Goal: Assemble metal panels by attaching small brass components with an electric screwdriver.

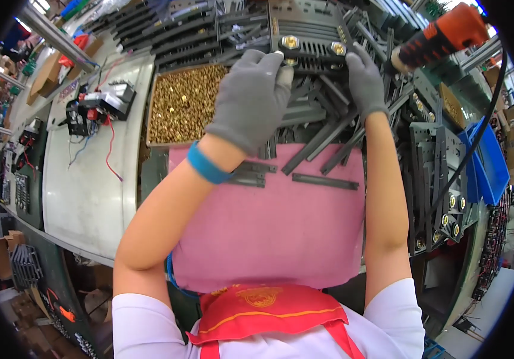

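Observation:
At the far side of the work area, both of my grey-gloved hands are at a dark metal panel [309, 24] with slots and round gold-coloured fittings on its near edge. My left hand [252, 99] is closed on the panel's near left corner, thumb and fingers next to one fitting [290, 43]. My right hand [365, 82] grips the right edge, close to another fitting [338, 49]. Under and in front of the panel lie loose dark metal bars [320, 140]. A shallow box of small brass parts [186, 105] stands beside my left hand.
A pink mat [275, 233] covers the near bench, with short bars [325, 181] at its far edge. An orange and black power tool [442, 39] hangs at the upper right. A blue bin [487, 161] and similar panels [430, 140] stand right. Wired black units [101, 107] sit left.

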Motion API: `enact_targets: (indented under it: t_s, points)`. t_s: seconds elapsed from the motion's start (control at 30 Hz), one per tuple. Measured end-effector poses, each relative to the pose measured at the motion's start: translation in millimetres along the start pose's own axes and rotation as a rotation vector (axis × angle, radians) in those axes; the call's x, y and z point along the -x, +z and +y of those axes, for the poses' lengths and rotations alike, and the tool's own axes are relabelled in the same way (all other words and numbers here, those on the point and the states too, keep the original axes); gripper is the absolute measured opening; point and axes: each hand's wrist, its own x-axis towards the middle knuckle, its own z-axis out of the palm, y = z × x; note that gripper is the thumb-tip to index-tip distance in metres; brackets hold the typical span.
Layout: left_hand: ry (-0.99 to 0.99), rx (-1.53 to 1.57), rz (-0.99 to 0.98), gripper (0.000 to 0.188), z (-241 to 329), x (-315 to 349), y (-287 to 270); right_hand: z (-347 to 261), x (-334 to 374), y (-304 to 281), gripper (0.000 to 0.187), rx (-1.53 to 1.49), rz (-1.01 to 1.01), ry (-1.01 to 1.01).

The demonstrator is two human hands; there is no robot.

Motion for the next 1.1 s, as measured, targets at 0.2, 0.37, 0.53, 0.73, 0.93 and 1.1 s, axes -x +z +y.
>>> enact_targets:
  t_s: [0.2, 0.37, 0.53, 0.73, 0.93, 1.1]
  points:
    - [0.038, 0.101, -0.288, 0.028, -12.8, 112.4, -50.7, 7.9, -5.3, -8.6, 0.060, 0.255, 0.049, -0.093]
    - [-0.007, -0.358, -0.554, 0.060, -36.6, 168.3, -44.8, -10.9, 12.4, -13.1, 0.052, 0.386, 0.150, -0.465]
    - [0.001, -0.280, -0.470, 0.066, -28.8, 209.7, -55.4, -40.7, 43.9, -34.7, 0.079, 0.608, -0.156, -0.090]
    - [-0.140, -0.334, -0.564, 0.065, 0.8, 268.3, -105.2, -4.8, 98.0, -72.9, 0.055, 0.578, -0.073, -0.356]
    - [-0.184, -0.403, -0.568, 0.067, 8.4, 297.3, -124.1, 39.8, 150.1, -80.5, 0.074, 1.145, -0.091, -0.462]
    - [-0.160, -0.441, -0.558, 0.065, 3.9, 289.6, -111.4, 37.0, 153.5, -55.7, 0.079, 0.859, -0.220, -0.744]
